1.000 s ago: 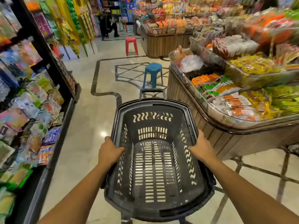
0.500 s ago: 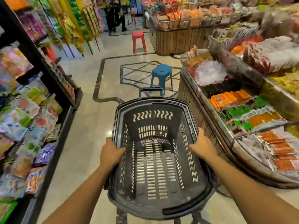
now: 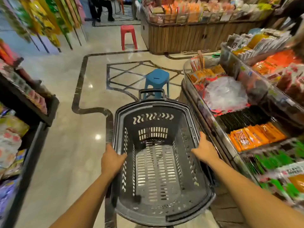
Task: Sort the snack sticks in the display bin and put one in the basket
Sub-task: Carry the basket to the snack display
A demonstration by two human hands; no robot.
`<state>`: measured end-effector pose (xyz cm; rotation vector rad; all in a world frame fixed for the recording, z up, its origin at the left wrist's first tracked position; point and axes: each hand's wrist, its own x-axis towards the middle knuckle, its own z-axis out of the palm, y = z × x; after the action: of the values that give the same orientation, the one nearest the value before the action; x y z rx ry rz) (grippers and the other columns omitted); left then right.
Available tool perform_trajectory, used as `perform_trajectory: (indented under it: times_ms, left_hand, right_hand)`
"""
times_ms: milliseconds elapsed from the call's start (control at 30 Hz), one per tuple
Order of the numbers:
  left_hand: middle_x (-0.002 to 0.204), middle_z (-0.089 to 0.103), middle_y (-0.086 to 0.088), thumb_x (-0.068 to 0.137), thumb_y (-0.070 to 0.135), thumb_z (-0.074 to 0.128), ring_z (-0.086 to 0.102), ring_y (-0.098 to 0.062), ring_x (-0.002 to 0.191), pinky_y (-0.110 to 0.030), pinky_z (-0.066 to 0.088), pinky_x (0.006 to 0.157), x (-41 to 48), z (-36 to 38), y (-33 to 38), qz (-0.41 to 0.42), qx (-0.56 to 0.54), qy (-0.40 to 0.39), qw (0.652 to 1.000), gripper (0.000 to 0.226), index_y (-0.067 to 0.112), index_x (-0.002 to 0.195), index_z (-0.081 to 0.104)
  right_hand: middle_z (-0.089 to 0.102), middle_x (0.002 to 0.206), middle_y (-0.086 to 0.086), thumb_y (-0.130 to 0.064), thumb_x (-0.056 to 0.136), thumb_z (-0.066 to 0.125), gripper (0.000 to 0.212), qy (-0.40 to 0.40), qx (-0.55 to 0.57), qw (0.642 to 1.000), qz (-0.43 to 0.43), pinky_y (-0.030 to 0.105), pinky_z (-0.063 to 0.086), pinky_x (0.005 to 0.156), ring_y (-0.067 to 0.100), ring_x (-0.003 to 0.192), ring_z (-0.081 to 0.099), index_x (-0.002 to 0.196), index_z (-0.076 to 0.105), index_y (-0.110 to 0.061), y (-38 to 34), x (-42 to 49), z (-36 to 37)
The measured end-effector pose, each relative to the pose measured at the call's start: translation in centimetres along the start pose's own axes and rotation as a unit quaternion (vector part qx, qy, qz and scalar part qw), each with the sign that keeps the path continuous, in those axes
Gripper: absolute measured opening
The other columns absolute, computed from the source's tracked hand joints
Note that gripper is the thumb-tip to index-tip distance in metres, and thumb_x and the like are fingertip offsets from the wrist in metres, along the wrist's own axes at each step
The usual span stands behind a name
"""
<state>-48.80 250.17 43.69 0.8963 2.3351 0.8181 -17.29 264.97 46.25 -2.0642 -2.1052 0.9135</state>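
Note:
A black plastic shopping basket (image 3: 164, 106) with slotted walls is in front of me, and nothing lies inside it. My left hand (image 3: 111, 161) grips its left rim and my right hand (image 3: 204, 151) grips its right rim. To the right runs a curved display bin (image 3: 212, 120) with compartments of snack packs: black sticks (image 3: 241, 118), orange packs (image 3: 256, 134) and green packs (image 3: 276, 160). A crumpled clear plastic bag (image 3: 225, 92) lies on the snacks further along the bin.
A blue stool (image 3: 157, 79) stands on the floor just beyond the basket, a red stool (image 3: 128, 36) further back. A dark shelf of bagged snacks (image 3: 29, 112) lines the left side. A wooden display island (image 3: 189, 38) stands behind, with a person's legs (image 3: 102, 9) beyond it.
The basket and I have moved forward along the aisle. The blue stool and the plastic bag are closer, and the orange and green packs now lie beside my right hand. Both hands keep their grip.

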Motion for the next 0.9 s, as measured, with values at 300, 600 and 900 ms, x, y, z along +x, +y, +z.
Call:
perform_trajectory:
  times_ms: [300,600,900]
  left_hand:
    - [0.094,0.062,-0.008,0.081,0.034,0.081,0.059,-0.026,0.077,-0.038,0.049,0.070,18.5,5.0,6.2,-0.009,0.021,-0.020,1.000,0.059,0.006,0.118,0.044]
    - [0.090,0.057,-0.004,0.079,0.039,0.081,0.056,-0.027,0.075,-0.044,0.053,0.073,35.1,16.1,9.3,-0.048,0.051,-0.026,0.997,0.059,0.007,0.112,0.043]
    - [0.098,0.056,-0.003,0.084,0.024,0.079,0.057,-0.024,0.084,-0.038,0.047,0.077,47.5,30.4,6.0,-0.134,0.059,-0.064,0.987,0.053,0.012,0.117,0.040]
  right_hand:
    - [0.060,0.096,0.020,-0.029,0.088,0.072,0.099,-0.024,0.017,0.999,0.040,0.038,0.044,0.064,0.036,0.084,0.061,0.159,0.005,-0.013,-4.6,18.6,-0.4]
    - [0.062,0.121,0.019,-0.031,0.089,0.069,0.084,-0.087,0.020,0.993,0.074,0.042,0.052,0.082,0.039,0.104,0.062,0.154,0.020,-0.009,-3.8,40.1,3.2]
    - [0.065,0.115,0.014,-0.041,0.088,0.071,0.056,-0.136,0.000,0.982,0.127,0.045,0.054,0.084,0.036,0.102,0.063,0.125,0.041,-0.011,0.1,58.8,12.4]
